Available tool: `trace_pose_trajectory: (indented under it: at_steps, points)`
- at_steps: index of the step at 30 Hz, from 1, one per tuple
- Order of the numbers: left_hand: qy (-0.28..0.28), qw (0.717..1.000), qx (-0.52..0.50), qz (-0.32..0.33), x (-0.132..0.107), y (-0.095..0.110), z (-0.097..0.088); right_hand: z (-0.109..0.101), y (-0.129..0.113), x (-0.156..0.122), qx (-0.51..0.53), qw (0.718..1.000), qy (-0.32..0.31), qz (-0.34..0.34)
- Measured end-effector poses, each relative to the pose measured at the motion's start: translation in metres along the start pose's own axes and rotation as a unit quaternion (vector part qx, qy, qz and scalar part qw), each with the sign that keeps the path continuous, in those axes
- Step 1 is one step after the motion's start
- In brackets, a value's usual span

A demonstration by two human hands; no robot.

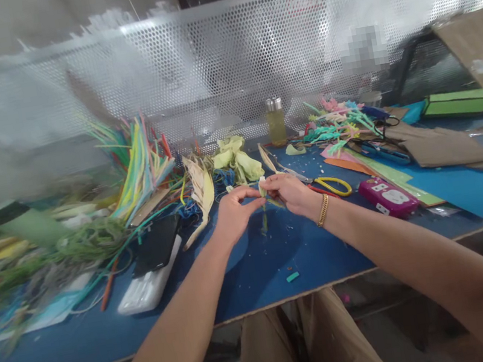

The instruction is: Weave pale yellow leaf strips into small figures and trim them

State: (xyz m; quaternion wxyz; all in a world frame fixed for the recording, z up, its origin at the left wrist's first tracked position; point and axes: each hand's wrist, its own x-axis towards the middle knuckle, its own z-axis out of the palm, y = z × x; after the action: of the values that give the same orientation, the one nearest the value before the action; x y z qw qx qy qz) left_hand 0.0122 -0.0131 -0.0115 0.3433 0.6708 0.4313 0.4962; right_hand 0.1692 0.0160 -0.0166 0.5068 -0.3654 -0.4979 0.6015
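Note:
Above the middle of the blue table, my left hand [238, 211] and my right hand [289, 191] meet fingertip to fingertip. Both pinch a small pale yellow-green husk piece [263, 188], most of it covered by my fingers. A thin green strip [265, 223] hangs below it, blurred. A gold bracelet [323, 209] circles my right wrist. Just beyond the hands lies a bunch of pale green husks [243, 162]. Dried corn husks [201, 190] are left of them. Yellow-handled scissors [334, 186] rest right of my right hand.
A black phone [155, 247] lies on a white box-shaped device [151, 287]. Colored pipe cleaners [141, 166] stand at left. A bottle of yellowish liquid [276, 123], a purple case [388, 197] and cardboard pieces [448, 151] lie right. A perforated metal panel [240, 59] borders the back.

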Motion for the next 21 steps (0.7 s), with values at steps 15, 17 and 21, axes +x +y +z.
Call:
trace_pose_trajectory:
  at_steps: [15,17,21]
  points:
    - [0.009,0.994,-0.062,-0.084,-0.002,0.000,0.001,0.001,0.007,0.001,0.009,1.000,-0.013,-0.010]
    - [0.015,0.995,-0.059,-0.084,-0.001,-0.001,0.000,0.001,0.008,0.002,0.010,0.999,-0.032,0.002]
    - [0.074,0.981,-0.130,-0.123,0.002,-0.005,-0.006,-0.006,0.005,0.004,0.007,0.999,-0.051,0.014]
